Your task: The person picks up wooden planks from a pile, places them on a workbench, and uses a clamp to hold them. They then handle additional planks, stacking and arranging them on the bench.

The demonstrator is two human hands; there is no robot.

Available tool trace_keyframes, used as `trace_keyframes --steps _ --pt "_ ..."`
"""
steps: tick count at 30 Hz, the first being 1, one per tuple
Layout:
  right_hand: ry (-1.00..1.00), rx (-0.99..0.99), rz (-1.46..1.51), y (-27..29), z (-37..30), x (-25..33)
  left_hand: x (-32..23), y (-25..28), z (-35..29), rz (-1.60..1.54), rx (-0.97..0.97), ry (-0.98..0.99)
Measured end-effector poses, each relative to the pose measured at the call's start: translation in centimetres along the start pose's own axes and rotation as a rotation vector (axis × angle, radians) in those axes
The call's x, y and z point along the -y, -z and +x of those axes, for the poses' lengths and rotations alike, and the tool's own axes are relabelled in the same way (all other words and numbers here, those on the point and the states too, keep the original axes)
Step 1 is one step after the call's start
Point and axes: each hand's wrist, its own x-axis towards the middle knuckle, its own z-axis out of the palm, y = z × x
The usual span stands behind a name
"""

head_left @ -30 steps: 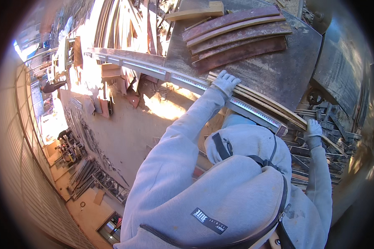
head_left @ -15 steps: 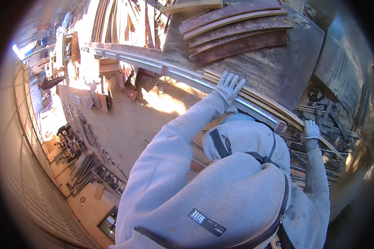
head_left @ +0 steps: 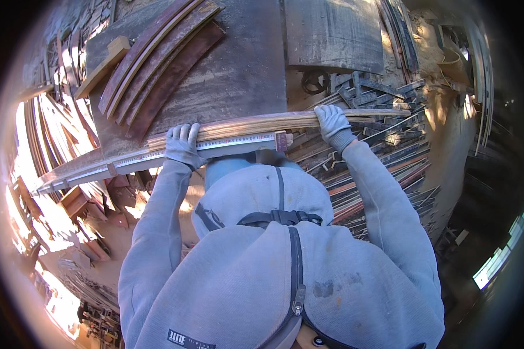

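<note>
In the head view, the person's two arms reach forward, bent a little at the elbows. The left hand (head_left: 183,144), in a pale glove, lies over the thin wood strips (head_left: 256,125) near their left end. Its fingers sit side by side, and its thumb points out to the right. How tightly it grips, one cannot tell. The right hand (head_left: 333,123) is curled around the strips farther along, and their ends poke out past it.

The strips lie along the near edge of a big dark table (head_left: 247,64), just beyond a long ruler (head_left: 233,141). On the table are curved, reddish boards (head_left: 157,64) in a pile, with a pale wood piece (head_left: 102,68) beside them. A round wheel (head_left: 315,82) is below a second dark panel (head_left: 337,35). Lots of long strips (head_left: 384,171) are heaped on the right.

Half a second ago, the strips slanted down to the right; now they run almost straight across. The view has turned, so the curved boards sit at the upper left. The left hand's fingers were spread wider then.
</note>
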Motion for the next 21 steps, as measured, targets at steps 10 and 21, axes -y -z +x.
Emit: trace_keyframes --steps 10,21 --pt "-0.033 -0.152 -0.256 -0.8 1.5 -1.1 -0.1 0.5 2.4 0.117 -0.092 -0.011" --pt "-0.117 -0.291 -0.351 -3.6 4.3 -1.4 -0.4 -0.6 3.6 0.257 -0.054 0.114"
